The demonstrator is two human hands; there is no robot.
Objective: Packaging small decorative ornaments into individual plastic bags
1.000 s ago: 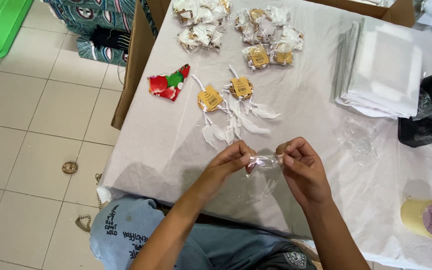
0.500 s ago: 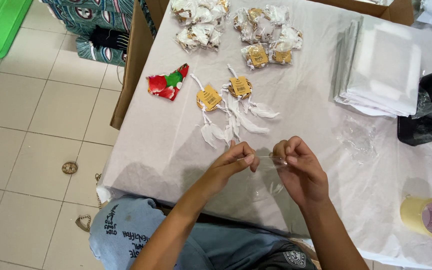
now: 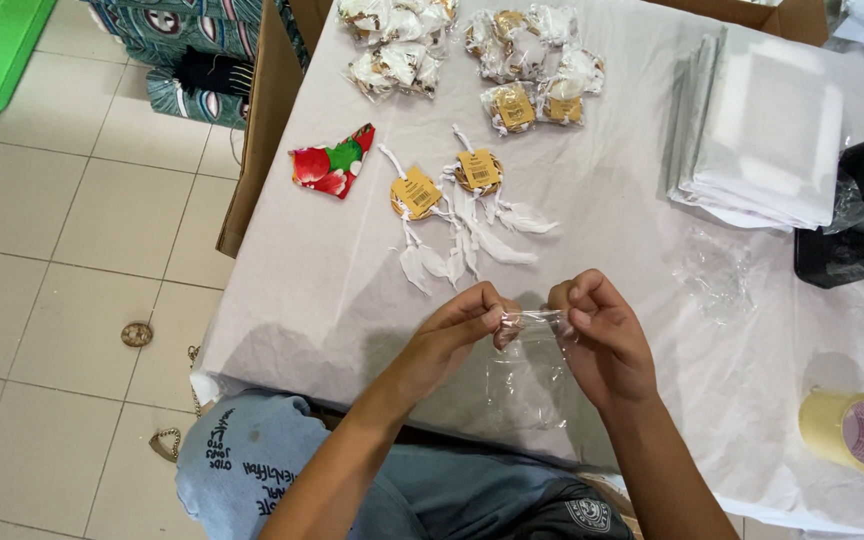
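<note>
**Thin bag, tight pinch: watch for a tear or a slip**

Your left hand (image 3: 467,325) and right hand (image 3: 597,330) are both closed in a narrow pinch on the top edge of one clear bag (image 3: 530,365), which hangs over the table's (image 3: 282,300) near edge. The film looks thin, so pulling the two pinches apart could tear the mouth or let one side slip free, I judge. With both hands busy, nothing steadies the loose pieces farther back.

Counted left to right: one red flowered cloth (image 3: 332,162); two unpacked feather charms (image 3: 457,205) mid-table; two heaps of packed charms (image 3: 472,45) at the far edge, too bunched to count; one stack of bags (image 3: 762,130); one crumpled film (image 3: 717,270); one black tray (image 3: 852,250); one tape roll (image 3: 857,430) at the near right corner.
</note>
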